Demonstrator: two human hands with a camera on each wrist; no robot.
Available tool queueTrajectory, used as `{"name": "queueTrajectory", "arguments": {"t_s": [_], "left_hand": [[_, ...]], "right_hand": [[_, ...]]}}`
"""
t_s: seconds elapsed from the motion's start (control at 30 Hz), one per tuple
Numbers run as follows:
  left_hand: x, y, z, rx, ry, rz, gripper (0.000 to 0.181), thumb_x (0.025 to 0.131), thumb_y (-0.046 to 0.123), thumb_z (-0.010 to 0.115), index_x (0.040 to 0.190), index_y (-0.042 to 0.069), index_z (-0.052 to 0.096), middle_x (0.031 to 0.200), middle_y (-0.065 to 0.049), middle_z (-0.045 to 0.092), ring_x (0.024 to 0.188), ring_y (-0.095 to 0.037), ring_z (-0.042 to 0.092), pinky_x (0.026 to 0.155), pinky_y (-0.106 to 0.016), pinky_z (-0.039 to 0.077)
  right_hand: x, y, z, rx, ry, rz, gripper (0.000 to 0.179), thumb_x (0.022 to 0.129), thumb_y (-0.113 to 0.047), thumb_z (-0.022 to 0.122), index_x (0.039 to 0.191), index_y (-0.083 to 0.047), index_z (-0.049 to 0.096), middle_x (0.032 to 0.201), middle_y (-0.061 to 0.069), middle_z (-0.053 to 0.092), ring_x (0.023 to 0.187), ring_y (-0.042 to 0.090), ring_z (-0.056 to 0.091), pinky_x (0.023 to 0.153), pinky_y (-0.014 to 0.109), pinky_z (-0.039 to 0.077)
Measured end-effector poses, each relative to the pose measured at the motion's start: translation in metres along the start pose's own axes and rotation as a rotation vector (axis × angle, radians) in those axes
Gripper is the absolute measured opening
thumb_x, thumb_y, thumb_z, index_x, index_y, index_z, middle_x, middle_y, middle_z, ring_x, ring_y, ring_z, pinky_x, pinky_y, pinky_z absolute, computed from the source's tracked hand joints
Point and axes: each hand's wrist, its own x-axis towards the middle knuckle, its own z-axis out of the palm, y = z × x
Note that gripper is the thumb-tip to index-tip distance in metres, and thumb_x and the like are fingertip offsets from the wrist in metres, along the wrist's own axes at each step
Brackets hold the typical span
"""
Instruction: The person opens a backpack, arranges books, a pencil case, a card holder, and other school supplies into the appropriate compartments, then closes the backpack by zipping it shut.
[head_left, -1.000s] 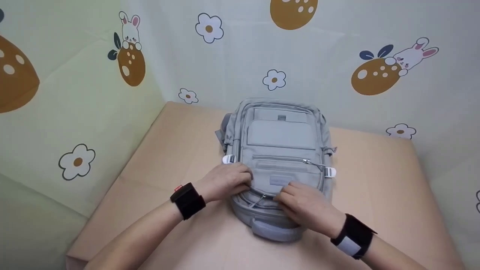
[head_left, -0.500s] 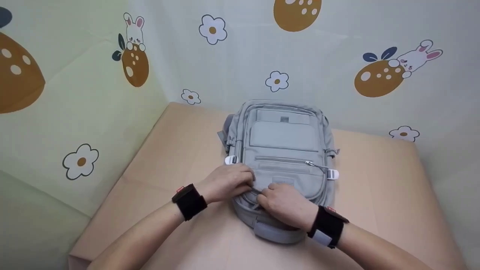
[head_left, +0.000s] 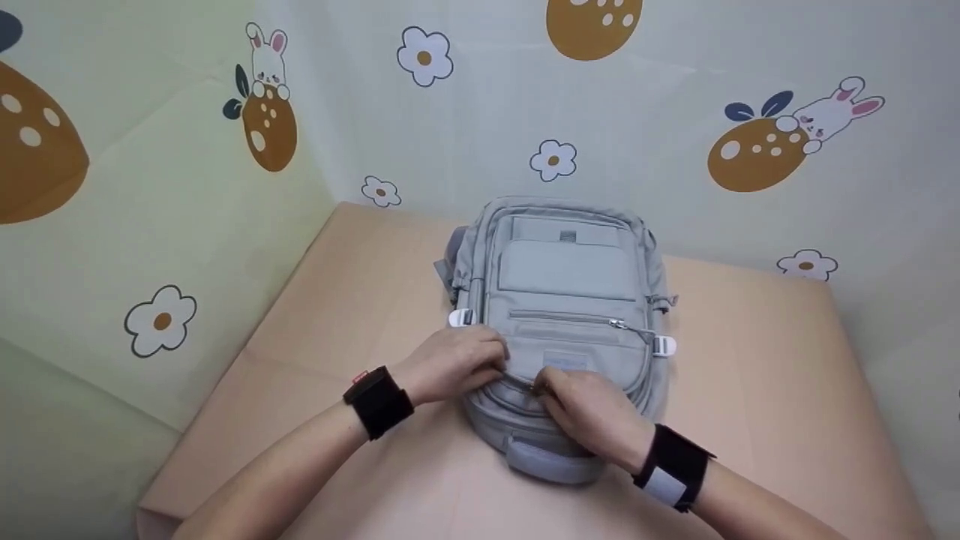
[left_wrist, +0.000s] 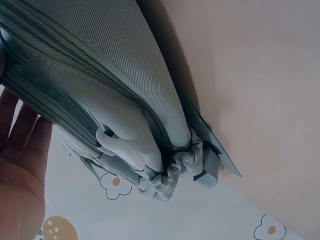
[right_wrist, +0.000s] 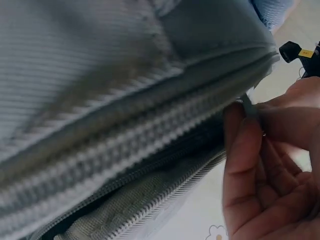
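A grey backpack [head_left: 566,270] lies front side up, its top handle [head_left: 555,461] nearest the person. My left hand [head_left: 454,364] grips the edge of the front pocket on the left side; the left wrist view shows fingers [left_wrist: 31,137] at the fabric edge beside a zipper [left_wrist: 65,47]. Near the middle of the pocket's curved zipper, my right hand [head_left: 592,409] pinches a zipper pull [right_wrist: 248,106] between thumb and finger. The right wrist view shows this zipper parted, its toothed edge [right_wrist: 170,192] apart from the other, with dark lining between.
The backpack rests on a cloth-covered table [head_left: 360,277] against patterned curtains [head_left: 480,112]. White buckles [head_left: 461,318] sit on both its sides, and a second zipper [head_left: 566,319] crosses its front. Black bands [head_left: 379,403] wrap both wrists.
My right hand has moved left to the zipper pull, taken hold of it, then shifted slightly back to the right. The left hand keeps its grip at the pocket edge.
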Motion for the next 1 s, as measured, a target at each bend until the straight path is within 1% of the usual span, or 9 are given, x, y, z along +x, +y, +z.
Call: {"name": "queueTrajectory", "arguments": {"t_s": [0.07,0.17,0.3,0.43,0.53,0.63,0.77,0.9,1.0], "left_hand": [[0.0,0.0,0.0,-0.003,-0.003,-0.004,0.009,0.09,0.015,0.076,0.094,0.017,0.069,0.106,0.005,0.067,0.101,-0.014,0.063,0.09,-0.028,0.05],[0.0,-0.001,0.0,-0.003,0.006,-0.003,0.009,0.09,0.015,0.077,0.094,0.017,0.069,0.106,0.005,0.067,0.102,-0.014,0.063,0.09,-0.028,0.051],[-0.001,0.0,0.0,0.002,0.018,0.0,0.009,0.09,0.014,0.076,0.094,0.017,0.069,0.105,0.005,0.067,0.101,-0.013,0.063,0.088,-0.028,0.051],[-0.001,0.0,0.001,0.007,0.012,0.002,0.009,0.09,0.014,0.076,0.094,0.018,0.069,0.105,0.005,0.067,0.101,-0.014,0.063,0.088,-0.028,0.051],[0.0,0.0,0.001,0.023,0.016,0.015,0.01,0.089,0.013,0.076,0.094,0.017,0.068,0.103,0.005,0.066,0.1,-0.014,0.062,0.087,-0.029,0.051],[0.001,0.001,0.002,0.053,0.029,0.041,0.011,0.088,0.011,0.076,0.092,0.017,0.068,0.1,0.004,0.065,0.096,-0.016,0.062,0.084,-0.03,0.051],[0.003,0.004,0.004,0.089,0.044,0.063,0.011,0.085,0.007,0.074,0.09,0.016,0.068,0.097,0.003,0.065,0.092,-0.017,0.062,0.081,-0.031,0.051],[0.005,0.009,0.005,0.117,0.034,0.041,0.012,0.084,0.005,0.071,0.09,0.016,0.069,0.096,0.003,0.065,0.091,-0.018,0.062,0.081,-0.033,0.052],[0.009,0.016,0.005,0.144,0.014,0.03,0.013,0.083,0.008,0.071,0.093,0.016,0.069,0.098,0.003,0.065,0.093,-0.018,0.061,0.083,-0.033,0.051]], "right_hand": [[-0.003,0.001,-0.002,0.002,0.016,0.019,0.01,0.092,-0.011,0.074,0.095,-0.015,0.065,0.083,-0.002,0.072,0.071,0.016,0.068,0.062,0.033,0.056],[-0.008,0.004,-0.006,0.004,0.038,0.011,0.012,0.089,-0.008,0.075,0.093,-0.014,0.066,0.081,-0.002,0.072,0.07,0.015,0.068,0.061,0.034,0.055],[-0.021,0.013,-0.014,0.004,0.05,0.012,0.013,0.088,-0.005,0.076,0.092,-0.014,0.067,0.081,-0.003,0.072,0.071,0.012,0.068,0.063,0.033,0.056],[-0.039,0.023,-0.024,-0.035,0.082,0.062,0.017,0.085,-0.003,0.079,0.09,-0.014,0.068,0.081,-0.005,0.072,0.071,0.01,0.067,0.062,0.032,0.056],[-0.05,0.029,-0.028,-0.065,0.119,0.1,0.02,0.082,0.0,0.08,0.09,-0.015,0.069,0.081,-0.007,0.071,0.071,0.008,0.066,0.061,0.031,0.055],[-0.054,0.032,-0.026,-0.096,0.148,0.117,0.02,0.08,0.001,0.081,0.089,-0.015,0.071,0.08,-0.007,0.07,0.071,0.007,0.066,0.062,0.03,0.055],[-0.056,0.035,-0.02,-0.137,0.176,0.117,0.019,0.079,0.0,0.082,0.087,-0.014,0.073,0.078,-0.007,0.068,0.07,0.008,0.064,0.061,0.03,0.054],[-0.057,0.037,-0.015,-0.148,0.196,0.098,0.019,0.078,-0.005,0.085,0.085,-0.016,0.072,0.076,-0.009,0.063,0.067,0.007,0.06,0.058,0.028,0.052],[-0.058,0.039,-0.013,-0.164,0.218,0.078,0.021,0.077,-0.009,0.087,0.083,-0.018,0.07,0.074,-0.011,0.06,0.065,0.006,0.057,0.056,0.027,0.05]]}}
